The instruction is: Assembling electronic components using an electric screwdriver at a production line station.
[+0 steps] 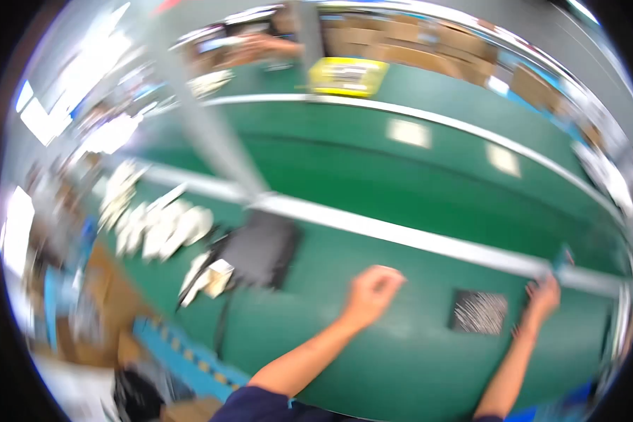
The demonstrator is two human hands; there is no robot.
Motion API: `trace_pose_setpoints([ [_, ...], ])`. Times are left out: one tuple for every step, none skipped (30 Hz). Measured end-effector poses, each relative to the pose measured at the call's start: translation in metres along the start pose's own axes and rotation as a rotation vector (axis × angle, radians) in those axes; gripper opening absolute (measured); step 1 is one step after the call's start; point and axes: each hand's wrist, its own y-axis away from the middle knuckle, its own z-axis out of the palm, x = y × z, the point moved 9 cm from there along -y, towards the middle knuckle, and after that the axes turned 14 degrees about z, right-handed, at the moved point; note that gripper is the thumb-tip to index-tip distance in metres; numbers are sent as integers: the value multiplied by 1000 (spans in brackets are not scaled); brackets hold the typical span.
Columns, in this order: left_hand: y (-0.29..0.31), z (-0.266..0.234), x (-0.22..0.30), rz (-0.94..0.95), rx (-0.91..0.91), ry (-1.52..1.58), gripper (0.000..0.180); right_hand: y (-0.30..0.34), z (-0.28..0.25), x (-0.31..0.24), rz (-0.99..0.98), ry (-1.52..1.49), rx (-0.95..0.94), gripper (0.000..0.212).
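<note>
Over the green bench, my left hand (374, 292) is closed with curled fingers; whether anything small is in it is hidden by blur. Farther right, my right hand (544, 301) grips a slim light-blue thing (563, 259) that sticks up past the fingers, too smeared to name. Something dark also shows along this hand's left side. Between the two hands, nearer the right one, lies a dark square tray or pad (480, 312) covered with many thin, silvery pieces. Neither hand touches it.
A black flat mat-like thing (261, 246) lies left on the bench, beside white gloves (165, 226) and a small pale block (219, 276). A grey post (214, 133) rises behind. Across the green belt are a yellow tray (347, 77), cardboard boxes (408, 49) and another person's arm (267, 46).
</note>
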Motion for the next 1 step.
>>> trace_pose_setpoints([
  [2,-40,6,1,110,-98,12,-38,-11,18,172,46,-142,38],
])
